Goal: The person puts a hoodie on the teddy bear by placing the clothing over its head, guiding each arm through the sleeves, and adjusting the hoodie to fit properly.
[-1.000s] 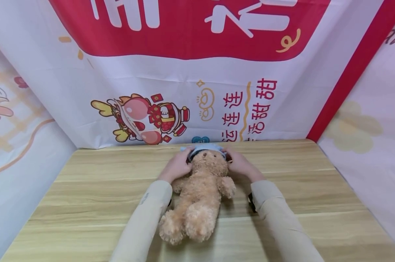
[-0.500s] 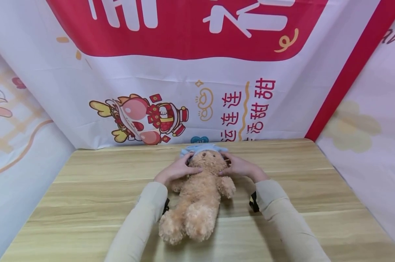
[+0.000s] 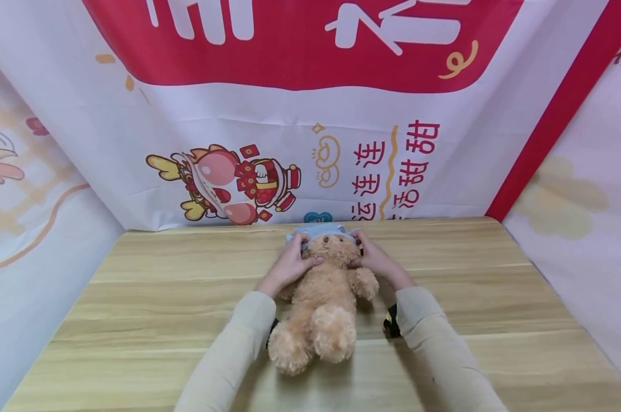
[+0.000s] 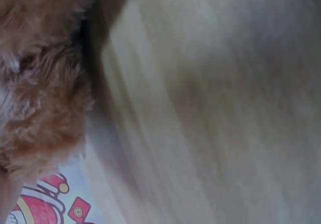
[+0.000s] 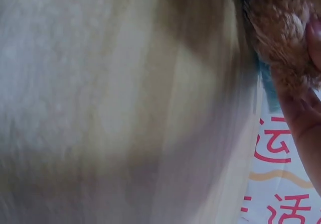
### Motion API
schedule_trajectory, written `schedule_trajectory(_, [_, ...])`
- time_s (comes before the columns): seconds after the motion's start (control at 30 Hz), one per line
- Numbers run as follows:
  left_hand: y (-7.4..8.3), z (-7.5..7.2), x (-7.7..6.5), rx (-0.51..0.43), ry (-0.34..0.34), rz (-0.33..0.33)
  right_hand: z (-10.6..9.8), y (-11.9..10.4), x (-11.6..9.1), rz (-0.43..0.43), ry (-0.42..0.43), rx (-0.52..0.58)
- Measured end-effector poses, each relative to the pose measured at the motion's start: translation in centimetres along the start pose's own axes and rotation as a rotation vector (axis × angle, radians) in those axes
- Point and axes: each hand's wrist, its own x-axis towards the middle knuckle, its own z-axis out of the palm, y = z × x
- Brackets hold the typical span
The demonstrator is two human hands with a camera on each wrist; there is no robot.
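Note:
A light brown teddy bear (image 3: 321, 297) lies on its back, head toward the wall and feet toward me. A light blue cloth hat (image 3: 310, 229) covers the top of its head. My left hand (image 3: 291, 262) holds the left side of the head, thumb across the lower cheek and fingers up at the hat's edge. On the other side my right hand (image 3: 378, 260) grips the head the same way. Its thumb and a finger pinch the fur (image 5: 281, 33) in the right wrist view. Brown fur (image 4: 40, 83) fills the left of the left wrist view; that hand's fingers are mostly hidden there.
The wooden table (image 3: 161, 309) reaches back to a printed white and red cloth (image 3: 269, 109) hanging close behind the hat. Light printed cloths stand at the left (image 3: 43, 189) and right (image 3: 583, 189) sides.
Both thumbs have come down from the hat's edge onto the bear's cheeks. The hat's dark inner rim, visible earlier, no longer shows. The bear's legs have swung slightly right and away from me.

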Motion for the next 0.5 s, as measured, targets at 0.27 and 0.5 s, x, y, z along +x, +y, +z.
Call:
schedule_trajectory(0.27, [0.4,1.2,-0.1,0.106,0.165,0.122,0.4,0.8,0.9,-0.134,0.170,-0.105])
schedule_trajectory(0.5, [0.1,2.0,-0.1,0.160,0.315,0.192,0.7,0.8,0.8,-0.138,0.248,-0.082])
